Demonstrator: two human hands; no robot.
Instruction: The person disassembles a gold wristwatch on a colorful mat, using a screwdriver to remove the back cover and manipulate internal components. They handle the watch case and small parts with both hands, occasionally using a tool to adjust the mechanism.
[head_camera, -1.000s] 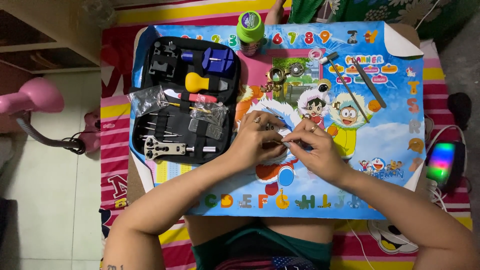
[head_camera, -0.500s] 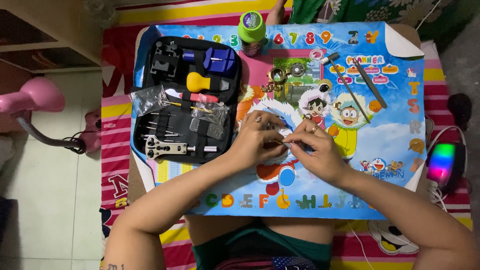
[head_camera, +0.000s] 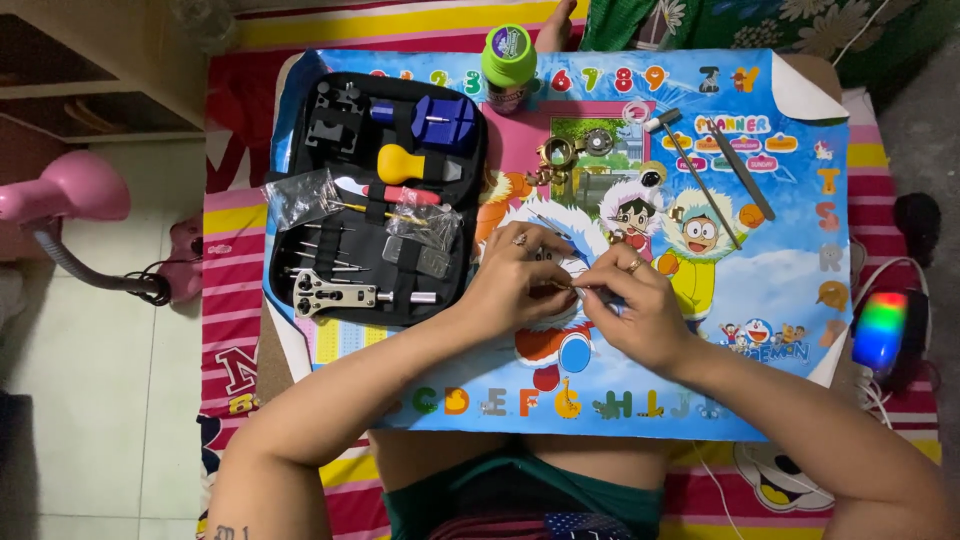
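Tool (head_camera: 590, 292), thin and partly hidden, sat pinched in the right hand (head_camera: 640, 315) over the middle of the cartoon mat (head_camera: 790, 290). Left hand (head_camera: 515, 280) curled around something small just beside it; couldn't tell what. Fingertips of both hands nearly touched. Open black tool case (head_camera: 375, 195) lay left of the hands, green-lidded jar (head_camera: 508, 55) at the mat's top edge, tweezers (head_camera: 742, 170) to the upper right.

Bare forearms; a ring on each hand — left hand (head_camera: 515, 280), right hand (head_camera: 635, 310) — green top.
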